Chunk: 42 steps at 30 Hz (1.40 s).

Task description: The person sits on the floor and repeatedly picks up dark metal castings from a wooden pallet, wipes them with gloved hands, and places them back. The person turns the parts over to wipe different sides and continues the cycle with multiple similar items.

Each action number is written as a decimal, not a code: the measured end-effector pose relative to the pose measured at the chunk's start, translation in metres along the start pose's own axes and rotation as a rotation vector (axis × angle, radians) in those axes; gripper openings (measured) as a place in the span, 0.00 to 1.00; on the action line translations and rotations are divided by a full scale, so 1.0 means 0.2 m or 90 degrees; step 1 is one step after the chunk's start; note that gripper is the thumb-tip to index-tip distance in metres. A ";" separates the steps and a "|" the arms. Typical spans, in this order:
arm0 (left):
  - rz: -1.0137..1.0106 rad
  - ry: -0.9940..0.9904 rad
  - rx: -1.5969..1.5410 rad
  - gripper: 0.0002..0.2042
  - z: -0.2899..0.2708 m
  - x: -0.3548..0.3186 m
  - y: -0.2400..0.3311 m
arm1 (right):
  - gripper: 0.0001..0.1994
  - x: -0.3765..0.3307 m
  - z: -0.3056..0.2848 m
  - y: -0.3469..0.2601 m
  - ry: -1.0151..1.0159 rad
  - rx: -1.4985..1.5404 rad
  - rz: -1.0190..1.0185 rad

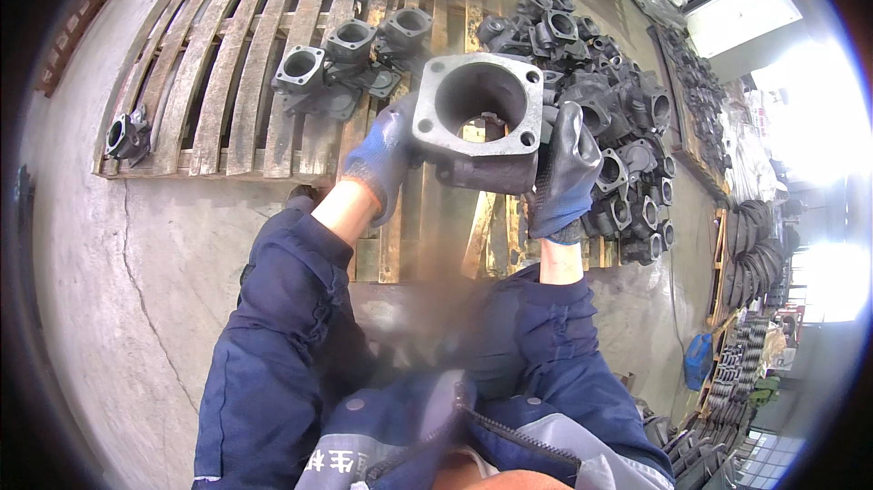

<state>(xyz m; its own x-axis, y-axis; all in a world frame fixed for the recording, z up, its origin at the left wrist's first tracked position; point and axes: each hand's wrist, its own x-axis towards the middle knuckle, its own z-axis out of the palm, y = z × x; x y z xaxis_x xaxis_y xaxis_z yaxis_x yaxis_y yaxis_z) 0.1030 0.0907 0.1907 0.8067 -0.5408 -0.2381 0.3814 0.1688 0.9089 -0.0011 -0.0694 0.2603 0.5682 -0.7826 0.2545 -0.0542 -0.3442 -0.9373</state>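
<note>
A grey metal casting [491, 174] is held up in front of me, its square flange with a large round bore and corner bolt holes facing me. My left hand [386, 149], in a blue and dark coated glove, grips its left side. On the opposite side my right hand [568, 172], gloved alike, is closed against the casting; the body hides some of its fingertips. Beyond the left hand, several similar castings [300, 67] stand grouped on a wooden pallet [241, 63]. A large heap of dark castings [618, 99] lies just past the right hand.
A lone casting [127, 137] sits at the pallet's near left corner. Cracked concrete floor [164, 245] stretches around the pallets. Along the right are more stacked parts [759, 249], a blue bag-like item [698, 361] and a bright opening. Part of the lower middle view is blurred.
</note>
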 end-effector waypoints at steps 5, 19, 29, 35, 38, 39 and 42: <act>0.186 -0.002 0.025 0.19 0.03 0.01 -0.02 | 0.21 0.02 -0.09 0.03 -0.110 -0.027 -0.192; 0.352 0.031 0.175 0.22 0.13 -0.07 0.10 | 0.18 0.11 -0.13 0.26 -0.158 0.284 0.011; 0.371 -0.042 0.184 0.20 0.07 -0.04 0.09 | 0.16 0.14 -0.08 0.28 -0.083 0.381 0.190; 0.118 -0.088 0.058 0.23 0.09 -0.05 0.10 | 0.15 0.10 -0.08 0.21 0.021 0.409 0.234; -0.007 -0.076 -0.004 0.24 0.10 -0.07 0.12 | 0.15 0.08 -0.08 0.14 0.056 0.371 0.195; -0.019 -0.089 -0.024 0.23 0.10 -0.07 0.13 | 0.15 0.08 -0.09 0.11 0.012 0.312 0.158; 0.026 -0.127 0.041 0.20 0.08 -0.05 0.10 | 0.16 0.04 -0.10 0.04 -0.028 0.081 -0.098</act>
<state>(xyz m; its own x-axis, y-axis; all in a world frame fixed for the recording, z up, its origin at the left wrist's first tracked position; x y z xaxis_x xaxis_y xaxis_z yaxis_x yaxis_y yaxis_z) 0.0954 0.0857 0.2166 0.7127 -0.6886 -0.1340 0.3161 0.1447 0.9376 -0.0145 -0.0889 0.2598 0.5974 -0.7009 0.3897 0.1388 -0.3882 -0.9110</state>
